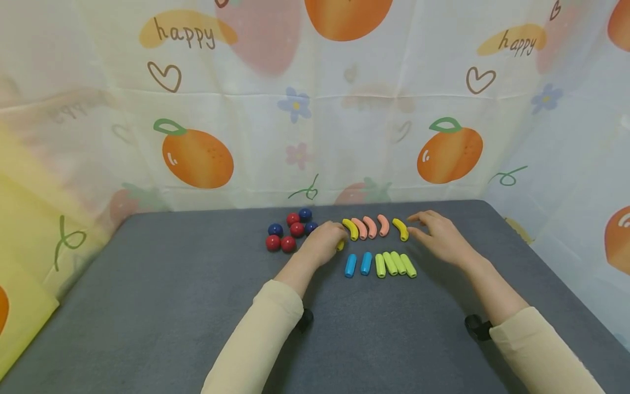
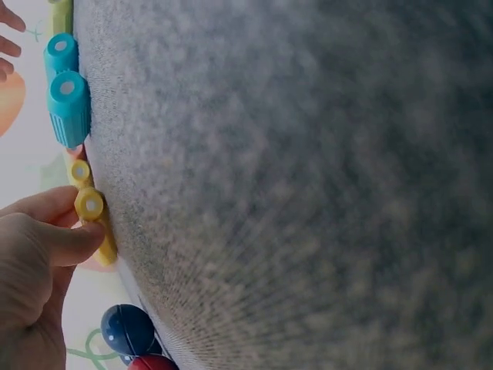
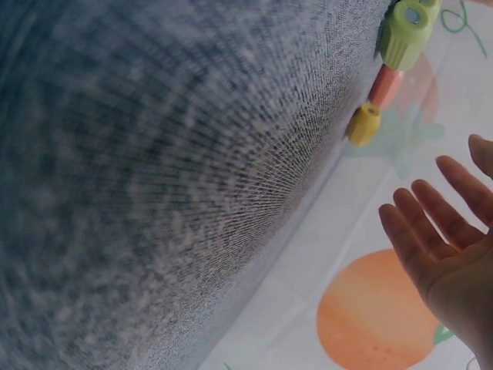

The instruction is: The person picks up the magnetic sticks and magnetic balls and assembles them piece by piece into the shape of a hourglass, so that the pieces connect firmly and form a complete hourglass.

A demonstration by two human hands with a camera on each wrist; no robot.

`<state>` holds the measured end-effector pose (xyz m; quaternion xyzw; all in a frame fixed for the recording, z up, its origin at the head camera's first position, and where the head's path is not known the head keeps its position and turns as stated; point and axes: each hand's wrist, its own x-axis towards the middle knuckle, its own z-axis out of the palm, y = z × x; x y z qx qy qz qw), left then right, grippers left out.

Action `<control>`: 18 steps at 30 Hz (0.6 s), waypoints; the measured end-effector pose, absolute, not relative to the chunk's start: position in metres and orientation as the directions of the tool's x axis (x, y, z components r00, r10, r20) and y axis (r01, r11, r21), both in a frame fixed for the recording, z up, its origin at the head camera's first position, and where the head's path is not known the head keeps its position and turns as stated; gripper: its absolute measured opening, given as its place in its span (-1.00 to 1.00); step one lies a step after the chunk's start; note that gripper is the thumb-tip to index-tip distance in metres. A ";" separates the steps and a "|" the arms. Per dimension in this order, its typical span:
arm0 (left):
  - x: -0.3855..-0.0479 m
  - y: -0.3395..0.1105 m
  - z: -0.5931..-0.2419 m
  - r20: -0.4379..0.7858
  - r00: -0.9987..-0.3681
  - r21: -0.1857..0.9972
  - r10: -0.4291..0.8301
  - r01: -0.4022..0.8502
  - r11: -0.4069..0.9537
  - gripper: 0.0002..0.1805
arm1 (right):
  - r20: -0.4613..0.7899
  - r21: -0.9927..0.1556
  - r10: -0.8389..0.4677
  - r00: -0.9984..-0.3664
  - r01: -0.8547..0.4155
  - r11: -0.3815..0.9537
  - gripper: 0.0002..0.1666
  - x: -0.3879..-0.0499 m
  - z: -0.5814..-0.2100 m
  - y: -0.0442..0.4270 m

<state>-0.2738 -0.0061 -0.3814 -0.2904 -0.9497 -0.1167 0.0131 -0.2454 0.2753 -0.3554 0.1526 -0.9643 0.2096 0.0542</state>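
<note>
My left hand (image 1: 322,243) pinches a curved yellow piece (image 2: 91,206) between thumb and forefinger, low at the table. Just right of it stands another yellow curved piece (image 1: 351,230), followed by several pink curved pieces (image 1: 371,227). At that row's right end lies one more yellow curved piece (image 1: 401,230). My right hand (image 1: 440,235) hovers beside it with fingers extended and holds nothing; the right wrist view shows the fingers (image 3: 420,243) spread apart. Nearer me are two blue straight pieces (image 1: 366,264) and several light green straight pieces (image 1: 391,264).
Left of my left hand sits a cluster of red balls (image 1: 288,244) and dark blue balls (image 1: 275,230). The grey tabletop (image 1: 162,295) ends at a printed cloth backdrop (image 1: 256,148) behind the pieces.
</note>
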 end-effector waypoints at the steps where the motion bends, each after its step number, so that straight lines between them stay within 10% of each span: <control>1: -0.274 -0.007 -0.381 0.103 -0.824 0.207 0.558 0.566 0.798 -0.70 | 0.169 -0.387 -0.271 -0.948 -0.317 0.866 -0.56 -0.246 -0.355 0.276; 18: -0.269 -0.006 -0.382 0.101 -0.832 0.133 0.545 0.555 0.822 -0.79 | 0.164 -0.389 -0.268 -0.950 -0.311 0.867 -0.58 -0.246 -0.355 0.276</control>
